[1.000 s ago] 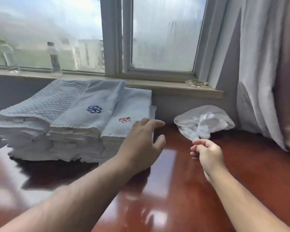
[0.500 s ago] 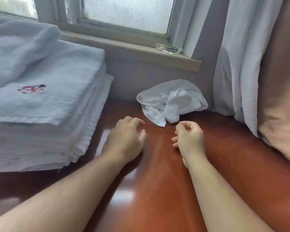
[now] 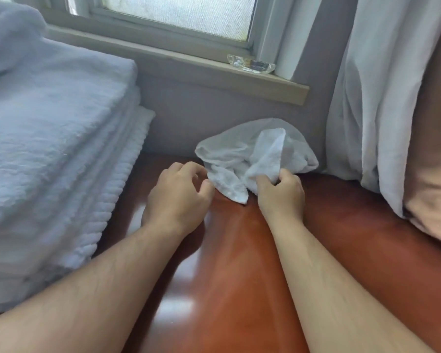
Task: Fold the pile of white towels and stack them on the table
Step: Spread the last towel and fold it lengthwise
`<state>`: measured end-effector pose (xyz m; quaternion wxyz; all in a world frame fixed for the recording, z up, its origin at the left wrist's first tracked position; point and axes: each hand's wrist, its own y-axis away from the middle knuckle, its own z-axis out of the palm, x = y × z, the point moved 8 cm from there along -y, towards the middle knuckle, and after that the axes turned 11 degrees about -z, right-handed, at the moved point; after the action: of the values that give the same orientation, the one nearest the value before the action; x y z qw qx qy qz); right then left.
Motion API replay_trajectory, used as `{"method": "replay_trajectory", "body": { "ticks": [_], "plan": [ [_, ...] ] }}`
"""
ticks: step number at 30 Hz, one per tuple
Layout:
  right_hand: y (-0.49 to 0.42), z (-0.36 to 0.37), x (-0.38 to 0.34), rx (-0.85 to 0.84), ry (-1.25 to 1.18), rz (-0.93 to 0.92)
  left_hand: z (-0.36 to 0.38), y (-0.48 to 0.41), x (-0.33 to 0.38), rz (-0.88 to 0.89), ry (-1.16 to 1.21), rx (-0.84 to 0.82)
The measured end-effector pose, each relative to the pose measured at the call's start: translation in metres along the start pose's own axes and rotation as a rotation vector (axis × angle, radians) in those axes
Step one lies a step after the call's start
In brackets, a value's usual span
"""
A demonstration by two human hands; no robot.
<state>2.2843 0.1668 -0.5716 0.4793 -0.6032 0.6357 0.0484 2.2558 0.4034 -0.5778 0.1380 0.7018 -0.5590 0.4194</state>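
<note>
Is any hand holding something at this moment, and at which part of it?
The right hand grips the crumpled white towel at its near lower fold. The left hand holds nothing; its curled fingers are beside the towel's near edge.

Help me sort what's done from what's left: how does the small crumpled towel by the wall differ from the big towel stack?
The crumpled towel lies bunched and unfolded; the towel stack is folded flat in layers. The crumpled towel is one small piece; the stack is far bigger and taller. The right hand grips the crumpled towel; no hand touches the stack. Both are white and sit on the table.
</note>
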Motion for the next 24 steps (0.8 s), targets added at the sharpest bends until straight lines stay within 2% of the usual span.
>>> {"method": "replay_trajectory", "body": {
  "ticks": [3, 7, 10, 13, 15, 17, 19, 21, 23, 24],
  "plan": [
    [0.01, -0.013, 0.001, 0.079, -0.378, 0.053, -0.005, 0.01, 0.006, 0.084, 0.039, -0.005],
    [0.028, -0.027, 0.008, 0.064, -0.696, 0.215, -0.011, 0.035, 0.005, 0.153, 0.113, -0.089],
    [0.055, -0.034, 0.003, -0.068, -0.781, 0.314, -0.017, 0.064, 0.005, 0.196, 0.08, -0.202],
    [0.095, -0.047, -0.013, -0.221, -0.76, 0.268, -0.024, 0.102, 0.006, 0.224, 0.15, -0.426],
    [0.123, -0.053, -0.033, -0.404, -0.841, 0.268, -0.039, 0.124, 0.003, 0.214, 0.235, -0.541],
    [0.15, -0.064, -0.057, -0.587, -0.95, 0.301, -0.051, 0.146, 0.002, 0.281, 0.107, -0.603],
    [0.17, -0.082, -0.08, -0.645, -1.064, 0.331, -0.061, 0.165, 0.003, 0.342, -0.133, -0.54],
    [0.177, -0.1, -0.102, -0.631, -1.164, 0.335, -0.078, 0.174, 0.016, 0.377, -0.301, -0.346],
    [0.169, -0.121, -0.113, -0.514, -1.201, 0.344, -0.097, 0.18, 0.037, 0.441, -0.29, -0.211],
    [0.161, -0.134, -0.114, -0.418, -1.172, 0.341, -0.108, 0.179, 0.043, 0.411, -0.191, -0.222]
  ]
}}
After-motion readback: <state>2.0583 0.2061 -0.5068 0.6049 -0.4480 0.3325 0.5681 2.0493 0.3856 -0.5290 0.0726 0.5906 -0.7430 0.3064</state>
